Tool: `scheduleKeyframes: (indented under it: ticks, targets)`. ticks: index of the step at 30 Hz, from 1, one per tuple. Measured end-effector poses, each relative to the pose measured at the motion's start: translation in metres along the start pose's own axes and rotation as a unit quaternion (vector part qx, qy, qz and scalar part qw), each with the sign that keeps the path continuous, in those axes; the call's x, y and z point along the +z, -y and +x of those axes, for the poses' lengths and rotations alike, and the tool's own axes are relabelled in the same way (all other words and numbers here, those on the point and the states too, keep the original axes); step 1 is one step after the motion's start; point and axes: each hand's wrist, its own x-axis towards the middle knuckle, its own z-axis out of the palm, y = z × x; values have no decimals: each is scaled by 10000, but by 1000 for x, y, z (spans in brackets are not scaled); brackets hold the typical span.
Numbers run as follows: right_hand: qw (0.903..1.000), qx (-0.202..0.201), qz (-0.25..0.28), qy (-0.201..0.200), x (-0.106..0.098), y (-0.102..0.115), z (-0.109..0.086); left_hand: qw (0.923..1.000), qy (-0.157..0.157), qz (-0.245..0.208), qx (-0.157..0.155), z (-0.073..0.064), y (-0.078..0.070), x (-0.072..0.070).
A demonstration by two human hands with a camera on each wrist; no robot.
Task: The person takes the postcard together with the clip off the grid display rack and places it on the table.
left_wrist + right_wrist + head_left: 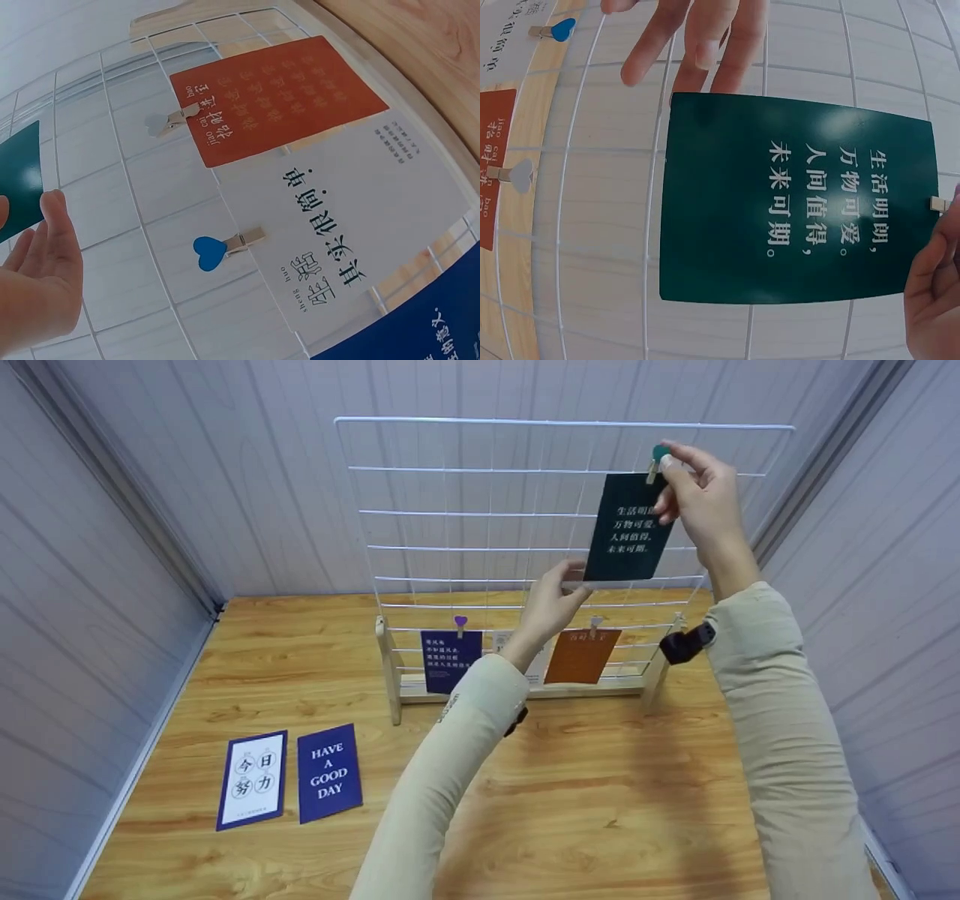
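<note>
The right hand (709, 502) has its grip closed down to a pinch, thumb and forefinger on the green head of a small wooden clip (660, 453) — the clip straddles the top edge of a dark green rectangular card (626, 529) with white lettering. The card hangs below and left of that grip, its right edge beside the other curled fingers, in front of the upper part of a white wire grid rack (562, 423). The left hand (551, 600) is loosely open at the card's lower left corner, fingertips partly behind it; whether they press it, I cannot tell. Lower on the rack — near the left hand — hangs an orange rectangular card (583, 656).
</note>
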Motion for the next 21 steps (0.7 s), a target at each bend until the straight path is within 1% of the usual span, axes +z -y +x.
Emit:
scheduleKeyframes:
  ticks: [4,7,10,13,17,21]
  targets:
    - [9995,113,301,-60,3,0,2,10000,-19,37,-58,2,1,3]
    - [9977,230,617,-175,4,1,3,9999,-105,-12,26,3,2,6]
    - [9954,353,852,-275,5,2,5,9996,-224,-127,128,3,2,8]
    - [9926,457,1063,-361,6,2,6,9992,-308,-131,203,3,1,9]
    - [9900,558,1225,-429,7,2,7,9991,-317,-32,273,3,0,9]
    - [9894,679,1185,-492,11,3,8,9988,-373,11,312,3,0,9]
